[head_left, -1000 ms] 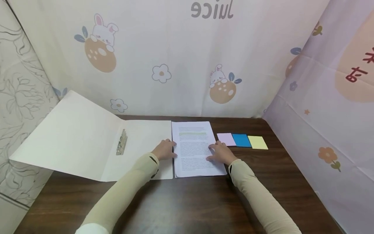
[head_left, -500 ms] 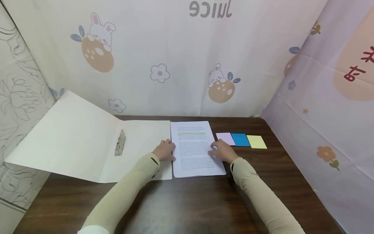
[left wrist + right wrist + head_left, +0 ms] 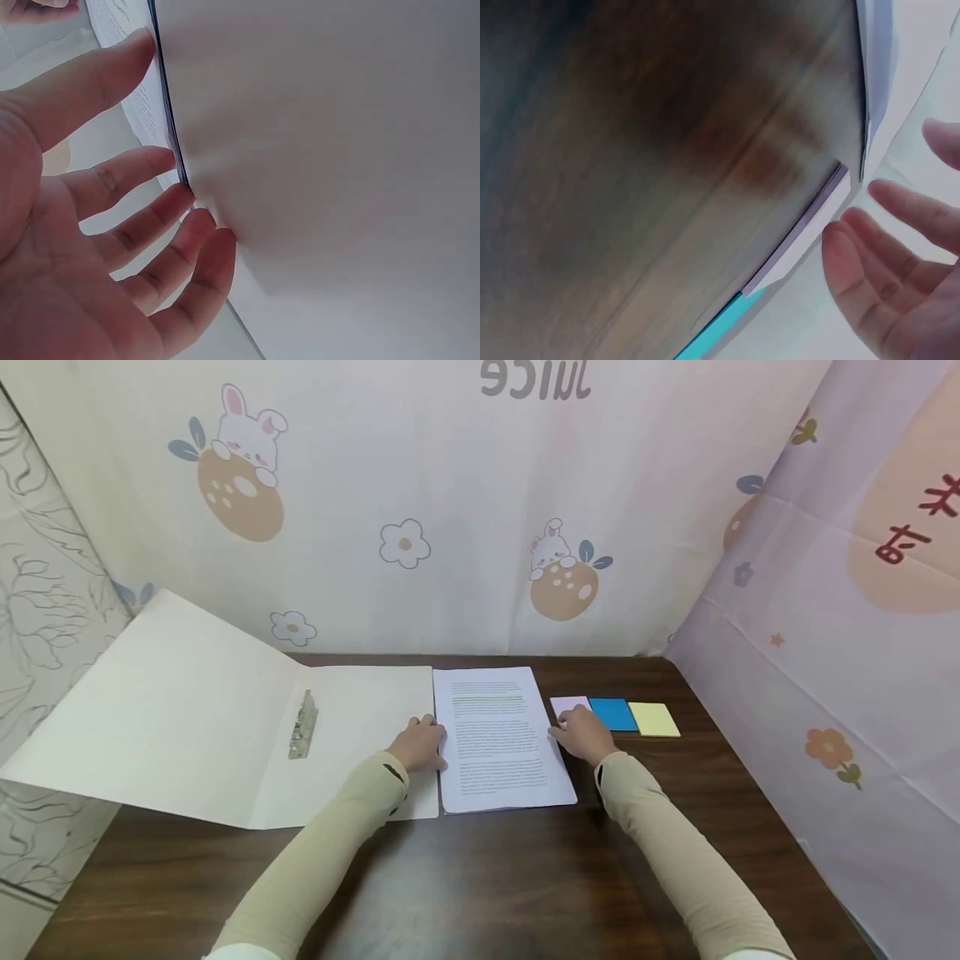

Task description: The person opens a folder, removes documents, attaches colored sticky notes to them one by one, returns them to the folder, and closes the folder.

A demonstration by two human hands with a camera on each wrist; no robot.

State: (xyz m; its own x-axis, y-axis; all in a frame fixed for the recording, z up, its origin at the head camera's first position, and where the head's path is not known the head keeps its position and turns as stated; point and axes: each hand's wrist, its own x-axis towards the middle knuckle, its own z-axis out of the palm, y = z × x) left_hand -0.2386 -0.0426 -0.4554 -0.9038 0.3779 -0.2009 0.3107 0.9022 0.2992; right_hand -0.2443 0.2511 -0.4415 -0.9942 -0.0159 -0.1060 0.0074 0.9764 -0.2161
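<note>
A stack of printed paper (image 3: 498, 743) with a green highlighted line lies on the table, right of an open white folder (image 3: 375, 702). My left hand (image 3: 418, 745) rests at the seam between folder and stack. In the left wrist view its slightly bent fingers (image 3: 135, 225) touch along that edge, gripping nothing. My right hand (image 3: 587, 735) is at the stack's right side, overlapping the pink sticky-note pad (image 3: 566, 702) in the head view. Its fingers (image 3: 911, 202) are loosely bent and hold nothing, close beside the pink pad's end in the right wrist view.
A blue sticky-note pad (image 3: 613, 715) and a yellow one (image 3: 655, 720) continue the row to the right. The folder's metal clip (image 3: 303, 727) sits near its spine, and its cover (image 3: 157, 718) leans up on the left. Patterned curtains (image 3: 465, 510) stand behind the dark wooden table (image 3: 480, 885).
My right hand has moved off the paper stack, rightward toward the pink pad, which it now partly covers. The left hand stays at the stack's left edge. The head view has shifted slightly.
</note>
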